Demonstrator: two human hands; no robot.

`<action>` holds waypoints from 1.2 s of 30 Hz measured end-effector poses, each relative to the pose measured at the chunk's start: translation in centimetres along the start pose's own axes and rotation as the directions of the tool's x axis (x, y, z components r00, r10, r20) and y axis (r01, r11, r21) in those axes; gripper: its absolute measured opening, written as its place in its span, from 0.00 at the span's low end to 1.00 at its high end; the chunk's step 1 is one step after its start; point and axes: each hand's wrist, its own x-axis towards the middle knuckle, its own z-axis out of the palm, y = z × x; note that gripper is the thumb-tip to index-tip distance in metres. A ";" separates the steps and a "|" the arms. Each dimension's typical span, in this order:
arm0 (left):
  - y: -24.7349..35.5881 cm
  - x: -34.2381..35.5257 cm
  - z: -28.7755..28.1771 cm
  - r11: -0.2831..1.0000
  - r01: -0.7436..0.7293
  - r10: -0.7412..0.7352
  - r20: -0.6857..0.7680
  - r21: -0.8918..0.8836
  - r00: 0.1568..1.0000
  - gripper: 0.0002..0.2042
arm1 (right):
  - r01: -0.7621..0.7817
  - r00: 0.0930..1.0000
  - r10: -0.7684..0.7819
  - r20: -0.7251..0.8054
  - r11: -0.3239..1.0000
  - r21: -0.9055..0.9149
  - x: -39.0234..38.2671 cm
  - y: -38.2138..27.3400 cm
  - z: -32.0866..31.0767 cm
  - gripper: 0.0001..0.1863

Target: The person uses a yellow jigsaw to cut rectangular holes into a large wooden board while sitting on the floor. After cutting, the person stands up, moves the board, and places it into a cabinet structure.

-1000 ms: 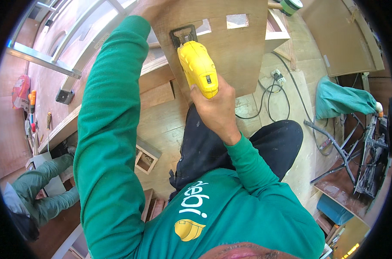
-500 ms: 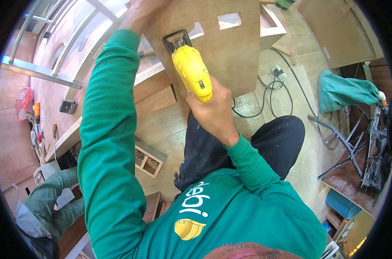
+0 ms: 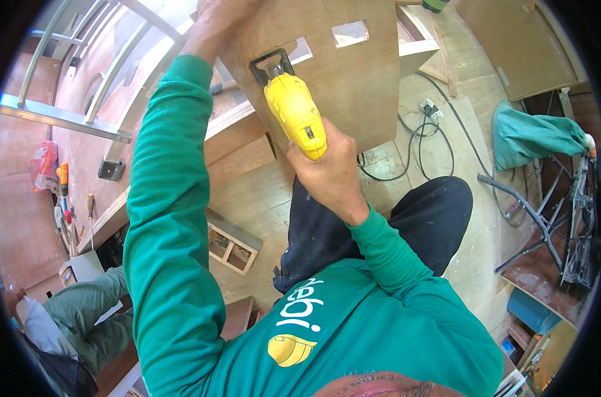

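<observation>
My right hand (image 3: 325,172) grips the handle of a yellow jigsaw (image 3: 290,106), whose black base rests on a brown plywood board (image 3: 346,92). Two small rectangular openings are cut in the board, one just beside the jigsaw's base and another (image 3: 350,33) to its right. My left hand (image 3: 217,20) is at the board's upper left, partly cut off by the top edge, with its fingers hidden.
An aluminium ladder (image 3: 62,116) lies at upper left above screwdrivers (image 3: 90,212). Another person's legs (image 3: 82,317) are at lower left. A socket strip with cables (image 3: 431,109), a teal cloth bag (image 3: 535,135), a metal stand (image 3: 538,225) and a small wooden frame (image 3: 231,245) surround me.
The jigsaw and my right hand have shifted slightly left in view, and my left sleeve cuff sits lower. The surrounding scene has shifted a little in the camera's view.
</observation>
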 end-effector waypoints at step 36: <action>1.5 -0.1 -1.0 0.995 0.055 -0.052 0.033 -0.084 0.998 0.29 | -0.029 0.999 0.029 -0.043 1.000 -0.003 0.1 0.1 -0.1 0.12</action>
